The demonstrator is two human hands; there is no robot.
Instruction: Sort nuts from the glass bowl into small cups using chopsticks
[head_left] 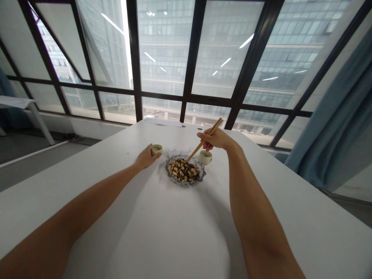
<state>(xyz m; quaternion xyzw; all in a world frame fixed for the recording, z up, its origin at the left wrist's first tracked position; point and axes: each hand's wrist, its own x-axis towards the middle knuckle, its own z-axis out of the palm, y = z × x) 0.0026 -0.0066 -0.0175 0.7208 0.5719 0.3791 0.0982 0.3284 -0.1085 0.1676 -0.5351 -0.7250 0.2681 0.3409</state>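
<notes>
My right hand (pixel 213 138) is closed around a pair of wooden chopsticks (pixel 205 139), which slant down to the left. Their tips reach into a heap of peanuts and dark seeds (pixel 182 170), some of it hidden behind other pieces. A clear glass dish with a scalloped rim (pixel 186 184) holds the heap. To the left, my left hand (pixel 147 157) grips the side of a small pale green cup (pixel 157 149), fingers and thumb around it. Another pale cup (pixel 205 157) stands beside the dish on the right, under my right hand.
The white table (pixel 162 228) stretches towards tall dark-framed windows (pixel 186 99). A sheet of paper (pixel 165 122) lies near the far edge. A blue curtain (pixel 328 112) hangs at the right, and another white table (pixel 17 102) stands at the far left.
</notes>
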